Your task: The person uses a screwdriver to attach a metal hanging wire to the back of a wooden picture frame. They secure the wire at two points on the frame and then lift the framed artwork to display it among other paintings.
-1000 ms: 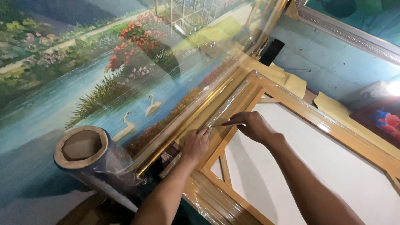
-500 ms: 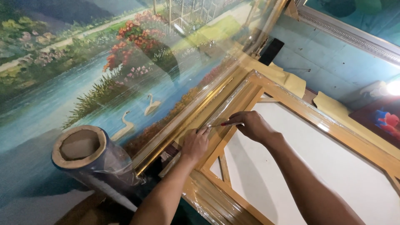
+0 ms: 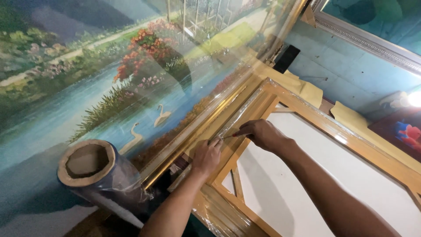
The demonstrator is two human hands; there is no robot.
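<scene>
Two hands work close together on the wooden frame (image 3: 307,115) wrapped in clear plastic film (image 3: 239,115): the left hand (image 3: 206,156) presses flat with fingers curled, the right hand (image 3: 261,134) pinches a small red-handled blade (image 3: 228,136), best drawn slowly along the wood, away from the left fingers.

support: wooden frame (image 3: 351,136) | on it: clear wrap, apparently

left hand (image 3: 207,156) pressing clear plastic wrap (image 3: 237,118) onto a wooden frame (image 3: 307,109), right hand (image 3: 262,134) holding a thin red-tipped tool (image 3: 228,136) against the wrap, roll of film (image 3: 94,175) lying nearby, swan landscape painting (image 3: 109,79) just beside the frame
</scene>
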